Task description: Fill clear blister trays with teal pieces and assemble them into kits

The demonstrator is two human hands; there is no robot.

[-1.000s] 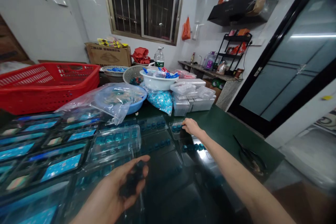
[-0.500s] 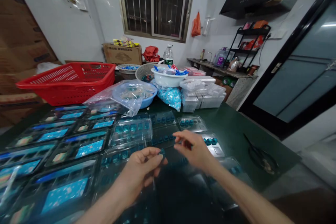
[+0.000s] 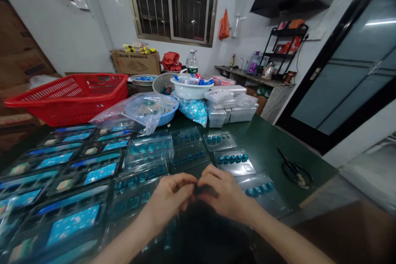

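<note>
Toward the left edge of the table, packed trays are laid in rows, with the red basket placed at the far left corner. Near the table's middle, the left hand is curled, its thumb and forefinger drawn together. It is met at the fingertips by the right hand, likewise closed to a pinch; whatever is pinched cannot be made out. Clear trays holding teal pieces are set around both hands. Black-handled scissors are found near the right edge.
</note>
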